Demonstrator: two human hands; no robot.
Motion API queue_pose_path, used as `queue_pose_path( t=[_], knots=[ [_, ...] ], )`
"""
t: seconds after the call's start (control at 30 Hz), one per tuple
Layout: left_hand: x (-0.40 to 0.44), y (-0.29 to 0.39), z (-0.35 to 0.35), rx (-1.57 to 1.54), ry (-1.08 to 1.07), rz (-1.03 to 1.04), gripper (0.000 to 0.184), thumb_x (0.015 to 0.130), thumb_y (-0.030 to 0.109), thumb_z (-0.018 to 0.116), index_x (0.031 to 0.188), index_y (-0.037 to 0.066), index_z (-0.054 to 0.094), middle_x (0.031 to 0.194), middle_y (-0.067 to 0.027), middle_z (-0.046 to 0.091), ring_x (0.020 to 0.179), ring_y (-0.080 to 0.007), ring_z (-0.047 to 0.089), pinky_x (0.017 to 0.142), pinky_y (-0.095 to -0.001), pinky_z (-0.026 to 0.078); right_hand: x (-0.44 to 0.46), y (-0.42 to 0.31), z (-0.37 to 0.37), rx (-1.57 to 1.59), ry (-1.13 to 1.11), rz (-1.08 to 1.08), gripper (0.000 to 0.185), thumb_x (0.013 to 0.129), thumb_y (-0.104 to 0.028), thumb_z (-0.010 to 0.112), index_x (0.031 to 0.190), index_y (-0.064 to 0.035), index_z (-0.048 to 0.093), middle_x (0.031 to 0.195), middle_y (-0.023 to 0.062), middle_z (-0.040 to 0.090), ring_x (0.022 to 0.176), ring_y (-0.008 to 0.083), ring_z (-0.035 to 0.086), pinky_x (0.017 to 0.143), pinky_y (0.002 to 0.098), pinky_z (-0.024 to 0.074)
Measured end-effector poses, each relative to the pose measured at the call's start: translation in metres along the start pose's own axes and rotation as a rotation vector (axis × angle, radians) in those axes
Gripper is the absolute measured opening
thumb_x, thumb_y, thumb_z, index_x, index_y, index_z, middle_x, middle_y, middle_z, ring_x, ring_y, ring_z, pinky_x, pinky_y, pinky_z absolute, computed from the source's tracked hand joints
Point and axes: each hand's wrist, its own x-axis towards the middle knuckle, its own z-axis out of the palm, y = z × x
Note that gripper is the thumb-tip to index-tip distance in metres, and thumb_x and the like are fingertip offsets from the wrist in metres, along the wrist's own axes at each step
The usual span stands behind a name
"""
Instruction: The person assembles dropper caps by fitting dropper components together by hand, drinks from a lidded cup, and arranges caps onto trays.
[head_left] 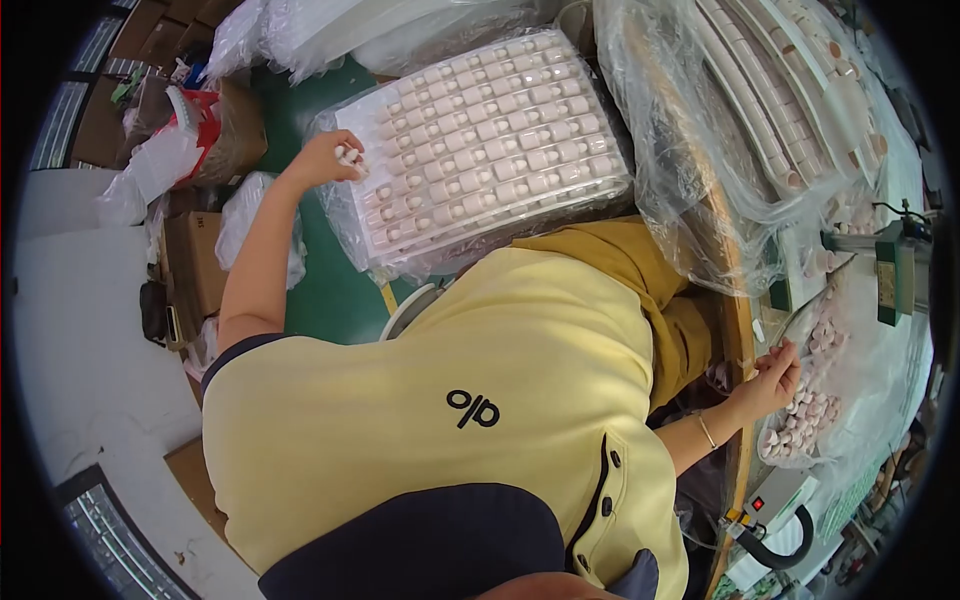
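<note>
My left hand is closed around several small white pieces, at the left edge of a large tray. The tray holds rows of pale pink cylindrical parts, with small rounded bits between them. On the right, my right hand is above the bench with its fingers pinched together. Whether anything is between those fingertips is too small to tell. Close beside that hand lies a heap of small pinkish-white pieces on clear plastic, with more of them farther up.
Plastic-wrapped stacked trays of cylindrical parts stand at the upper right. A green-and-grey bench device is beyond my right hand. A box with a red light and black hose sits lower right. Cardboard boxes stand at left.
</note>
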Motion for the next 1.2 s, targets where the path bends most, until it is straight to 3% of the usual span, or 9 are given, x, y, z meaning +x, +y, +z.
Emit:
queue_pose_path(
  t=[0.2,0.27,0.5,0.6,0.67,0.77,0.97,1.07,1.2],
  knots=[
    [0.034,-0.026,0.016,0.475,0.008,0.243,0.045,0.057,0.029,0.086,0.085,0.001,0.063,0.084,-0.0142,0.066,0.078,-0.0267,0.063,0.071,-0.0367,0.05,0.029,0.01,-0.034,-0.135,0.123,-0.071,0.022,0.093,-0.022,0.063,0.091,-0.0013,0.07,0.073,0.0034,0.061,0.054,0.0054,0.045,0.051,0.0204,0.0354],
    [0.041,-0.027,0.018,0.57,0.059,0.159,0.043,0.07,0.039,0.078,0.085,0.001,0.062,0.087,-0.0171,0.064,0.081,-0.0331,0.061,0.073,-0.04,0.048,0.055,0.026,-0.066,-0.338,0.282,-0.01,0.025,0.09,-0.025,0.066,0.09,-0.0009,0.07,0.08,0.0061,0.066,0.06,0.0081,0.054,0.055,0.0207,0.0408],
    [0.075,-0.065,0.046,0.42,0.476,0.411,0.033,0.097,0.031,0.049,0.09,0.001,0.057,0.095,-0.019,0.059,0.09,-0.037,0.056,0.079,-0.0419,0.044,0.147,0.136,-0.17,-1.281,0.128,-0.066,0.053,0.083,-0.041,0.065,0.117,-0.0012,0.061,0.105,0.0194,0.068,0.094,0.0355,0.065,0.087,0.0445,0.049],
    [0.072,-0.074,0.057,0.284,0.73,0.454,0.031,0.099,0.029,0.045,0.097,0.002,0.058,0.097,-0.0176,0.059,0.096,-0.0332,0.056,0.085,-0.0399,0.043,0.144,0.165,-0.178,-1.488,0.101,-0.192,0.051,0.084,-0.042,0.064,0.117,-0.0035,0.061,0.108,0.0194,0.067,0.093,0.0334,0.065,0.083,0.0432,0.05],
    [0.062,-0.069,0.07,-0.076,0.966,0.366,0.037,0.102,0.031,0.036,0.108,0.002,0.059,0.107,-0.0165,0.06,0.106,-0.0297,0.056,0.095,-0.0363,0.04,0.135,0.15,-0.169,-1.351,0.08,-0.059,0.05,0.084,-0.042,0.065,0.118,-0.0053,0.061,0.108,0.0195,0.067,0.093,0.0332,0.066,0.082,0.0426,0.0502],
    [0.067,-0.08,0.084,-0.293,0.891,0.375,0.044,0.103,0.034,0.031,0.12,0.002,0.056,0.119,-0.0161,0.058,0.116,-0.0276,0.052,0.102,-0.0332,0.036,0.104,0.129,-0.15,-1.175,0.065,0.092,0.049,0.084,-0.041,0.066,0.12,-0.0082,0.061,0.106,0.0193,0.067,0.091,0.0323,0.066,0.079,0.0411,0.0507],
    [0.076,-0.086,0.081,-0.078,0.873,0.295,0.045,0.103,0.035,0.033,0.12,0.001,0.057,0.125,-0.0164,0.057,0.118,-0.0302,0.051,0.104,-0.0366,0.035,0.061,0.102,-0.122,-1.077,-0.002,0.0,0.043,0.083,-0.028,0.069,0.119,-0.0066,0.062,0.107,0.0195,0.067,0.092,0.0299,0.066,0.079,0.0378,0.051],
    [0.088,0.006,0.074,0.046,0.99,0.35,0.03,0.099,0.025,0.046,0.114,0.003,0.06,0.121,-0.0158,0.059,0.117,-0.0296,0.053,0.101,-0.0371,0.039,0.046,0.092,-0.116,-1.03,0.046,-0.084,0.039,0.081,-0.018,0.069,0.119,-0.0093,0.064,0.091,0.0139,0.067,0.077,0.0259,0.062,0.072,0.0366,0.0495],
    [0.104,0.217,0.104,0.083,0.802,0.996,0.019,0.084,0.007,0.063,0.103,0.007,0.066,0.114,-0.0115,0.063,0.11,-0.0273,0.056,0.093,-0.036,0.044,0.04,0.089,-0.109,-0.961,0.087,-0.137,0.036,0.079,-0.016,0.071,0.113,-0.0089,0.065,0.086,0.0117,0.063,0.079,0.0268,0.058,0.072,0.0384,0.0462]
  ],
)
